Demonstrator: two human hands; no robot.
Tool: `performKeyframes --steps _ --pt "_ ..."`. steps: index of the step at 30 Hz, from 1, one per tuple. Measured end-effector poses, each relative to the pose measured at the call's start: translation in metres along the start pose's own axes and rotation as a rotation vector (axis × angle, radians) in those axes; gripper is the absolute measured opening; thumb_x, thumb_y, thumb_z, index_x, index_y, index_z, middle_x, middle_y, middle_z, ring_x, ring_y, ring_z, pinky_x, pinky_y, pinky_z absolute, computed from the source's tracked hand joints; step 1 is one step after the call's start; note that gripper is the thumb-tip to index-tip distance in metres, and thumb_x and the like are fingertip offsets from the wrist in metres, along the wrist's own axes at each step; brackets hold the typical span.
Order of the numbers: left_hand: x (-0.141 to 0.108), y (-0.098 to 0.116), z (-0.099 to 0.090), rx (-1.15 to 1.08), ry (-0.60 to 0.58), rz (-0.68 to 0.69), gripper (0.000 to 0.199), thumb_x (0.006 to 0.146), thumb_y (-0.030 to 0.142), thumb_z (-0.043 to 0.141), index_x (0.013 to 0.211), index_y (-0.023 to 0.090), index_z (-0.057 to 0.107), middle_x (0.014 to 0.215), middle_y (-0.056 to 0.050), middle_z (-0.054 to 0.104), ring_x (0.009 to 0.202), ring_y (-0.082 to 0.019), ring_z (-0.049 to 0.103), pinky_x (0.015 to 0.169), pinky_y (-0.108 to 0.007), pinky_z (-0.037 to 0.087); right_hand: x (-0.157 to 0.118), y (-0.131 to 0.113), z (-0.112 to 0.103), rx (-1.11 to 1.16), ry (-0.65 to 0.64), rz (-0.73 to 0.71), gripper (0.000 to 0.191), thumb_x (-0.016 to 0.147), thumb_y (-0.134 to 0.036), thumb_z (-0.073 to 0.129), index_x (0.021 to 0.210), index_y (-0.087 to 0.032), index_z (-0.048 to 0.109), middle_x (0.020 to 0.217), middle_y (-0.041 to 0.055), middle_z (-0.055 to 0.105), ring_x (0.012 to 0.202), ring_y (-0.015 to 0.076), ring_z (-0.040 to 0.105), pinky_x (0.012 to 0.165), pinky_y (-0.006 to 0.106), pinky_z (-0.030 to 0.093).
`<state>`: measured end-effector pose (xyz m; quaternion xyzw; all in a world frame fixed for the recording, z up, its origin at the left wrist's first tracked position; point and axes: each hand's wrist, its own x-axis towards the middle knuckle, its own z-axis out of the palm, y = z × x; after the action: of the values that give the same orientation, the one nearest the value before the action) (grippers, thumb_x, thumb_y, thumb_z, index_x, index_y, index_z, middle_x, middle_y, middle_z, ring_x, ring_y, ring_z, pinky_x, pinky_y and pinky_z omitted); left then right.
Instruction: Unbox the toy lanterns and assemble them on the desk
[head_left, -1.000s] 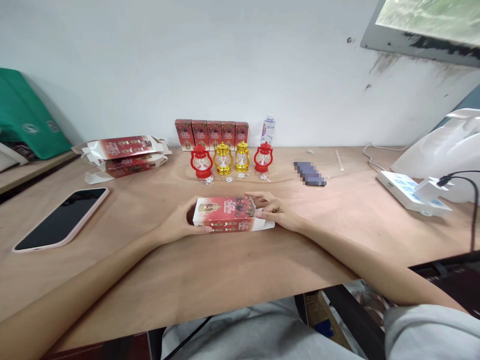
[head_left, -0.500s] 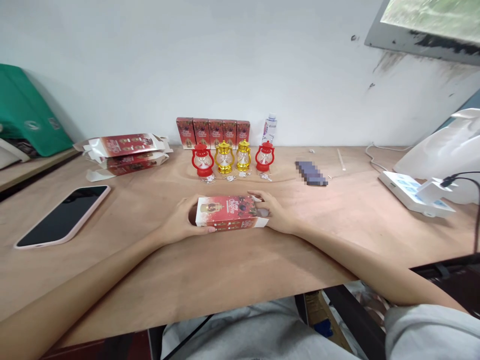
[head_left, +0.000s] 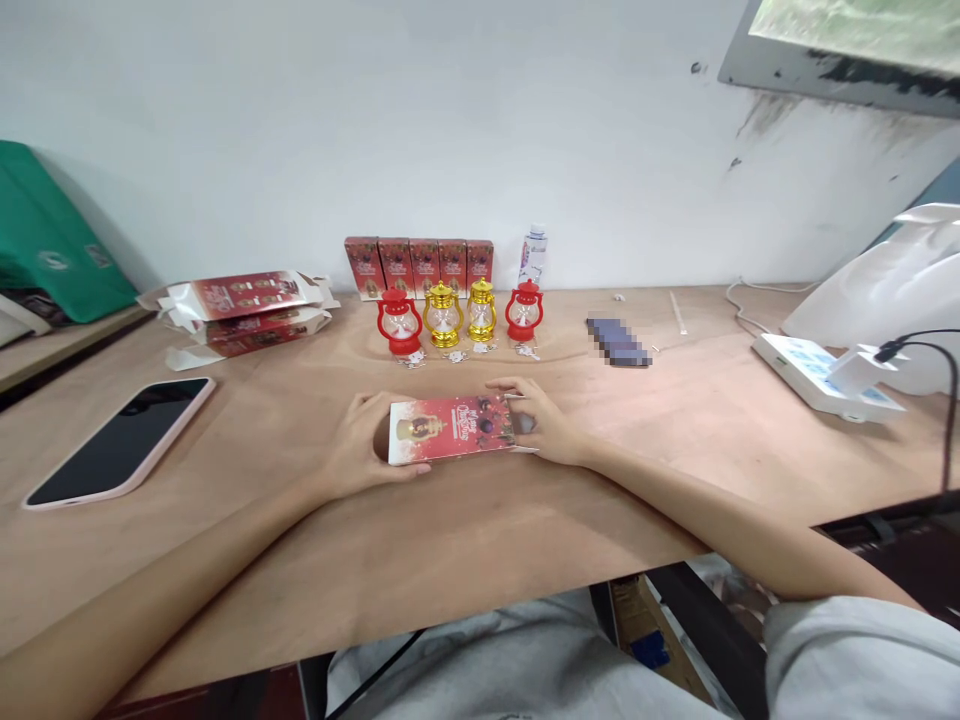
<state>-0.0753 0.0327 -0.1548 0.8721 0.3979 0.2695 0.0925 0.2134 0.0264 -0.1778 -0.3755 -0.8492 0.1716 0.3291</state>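
Note:
A red and white printed cardboard box (head_left: 451,428) with a gold lantern picture lies lengthwise between my hands. My left hand (head_left: 362,440) is wrapped round its left end, the thumb along the near edge. At the other end, flaps stick out, and my right hand (head_left: 546,425) grips there with fingers round the far side. Just beyond the box stands a row of small lanterns: a red lantern (head_left: 400,322), a gold lantern (head_left: 444,315), another gold lantern (head_left: 481,310) and a second red lantern (head_left: 524,311). Small white tags (head_left: 527,352) lie at their bases.
Several closed red boxes (head_left: 424,265) stand against the wall beside a clear bottle (head_left: 533,258). Flattened red boxes (head_left: 255,295) are stacked at the left, behind a phone (head_left: 124,440). A blurred dark item (head_left: 618,342) and a power strip (head_left: 814,378) lie to the right.
The box has tilted in my hands, so its printed near side no longer shows and the top panel faces me. Both hands keep hold of it. The view has shifted slightly.

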Motion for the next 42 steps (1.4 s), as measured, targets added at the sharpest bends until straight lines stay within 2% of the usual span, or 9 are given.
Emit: performKeyframes --steps 5,9,14,19,28,35,38,42 --pt "0.001 -0.001 0.000 -0.009 -0.024 -0.015 0.064 0.061 0.062 0.068 0.110 0.023 0.055 0.105 -0.005 0.064 0.099 -0.027 0.056 0.093 -0.046 0.041 -0.001 -0.004 -0.002 -0.021 0.022 -0.041 0.024 0.076 -0.028 0.070 0.100 -0.022 0.066 0.132 0.0098 0.050 0.122 0.0283 0.045 0.103 0.052 0.038" --pt "0.003 -0.005 -0.001 -0.041 -0.024 -0.040 0.064 0.059 0.059 0.070 0.111 0.025 0.056 0.105 -0.005 0.064 0.100 -0.028 0.057 0.093 -0.046 0.042 -0.001 -0.004 -0.004 0.067 0.057 -0.032 0.023 0.079 -0.030 0.067 0.101 -0.022 0.066 0.129 0.0104 0.050 0.124 0.0248 0.046 0.105 0.045 0.038" --pt "0.006 -0.011 -0.008 -0.110 0.004 -0.151 0.064 0.057 0.057 0.073 0.110 0.024 0.056 0.109 -0.006 0.065 0.104 -0.032 0.059 0.095 -0.049 0.043 -0.001 0.001 -0.008 0.102 0.142 0.023 0.029 0.077 -0.035 0.069 0.104 -0.024 0.065 0.122 0.0086 0.050 0.121 0.0232 0.049 0.105 0.044 0.039" --pt "0.007 -0.014 -0.013 -0.207 -0.032 -0.225 0.069 0.056 0.057 0.074 0.112 0.022 0.053 0.116 -0.009 0.064 0.107 -0.033 0.059 0.094 -0.050 0.047 0.000 0.003 -0.009 0.100 0.189 0.046 0.029 0.075 -0.032 0.070 0.104 -0.026 0.066 0.119 0.0071 0.052 0.119 0.0231 0.050 0.105 0.044 0.039" --pt "0.009 -0.012 -0.014 -0.320 -0.011 -0.238 0.068 0.057 0.052 0.077 0.113 0.022 0.052 0.118 -0.007 0.064 0.111 -0.031 0.058 0.098 -0.048 0.047 0.001 0.002 -0.011 0.247 0.252 0.079 0.026 0.076 -0.036 0.068 0.098 -0.022 0.065 0.109 0.0061 0.061 0.107 0.0198 0.058 0.098 0.039 0.044" --pt "0.009 -0.013 -0.013 -0.459 -0.007 -0.263 0.068 0.057 0.047 0.079 0.114 0.021 0.053 0.120 -0.006 0.064 0.113 -0.031 0.059 0.097 -0.047 0.049 0.002 0.008 -0.012 0.330 0.342 0.148 0.035 0.080 -0.051 0.060 0.098 -0.020 0.060 0.105 0.0069 0.065 0.098 0.0191 0.061 0.088 0.036 0.049" --pt "0.010 -0.013 -0.012 -0.508 0.001 -0.308 0.069 0.056 0.047 0.080 0.114 0.021 0.053 0.119 -0.007 0.064 0.110 -0.031 0.061 0.094 -0.047 0.052 0.002 0.012 -0.012 0.331 0.428 0.170 0.039 0.083 -0.056 0.052 0.101 -0.021 0.055 0.104 0.0074 0.065 0.094 0.0189 0.062 0.083 0.035 0.051" --pt "0.010 -0.013 -0.012 -0.547 0.014 -0.344 0.071 0.055 0.049 0.080 0.114 0.020 0.053 0.120 -0.010 0.064 0.110 -0.032 0.061 0.093 -0.049 0.053 0.005 0.015 -0.015 0.362 0.665 0.209 0.035 0.088 -0.057 0.043 0.097 -0.024 0.049 0.103 0.0058 0.064 0.092 0.0177 0.062 0.084 0.035 0.051"
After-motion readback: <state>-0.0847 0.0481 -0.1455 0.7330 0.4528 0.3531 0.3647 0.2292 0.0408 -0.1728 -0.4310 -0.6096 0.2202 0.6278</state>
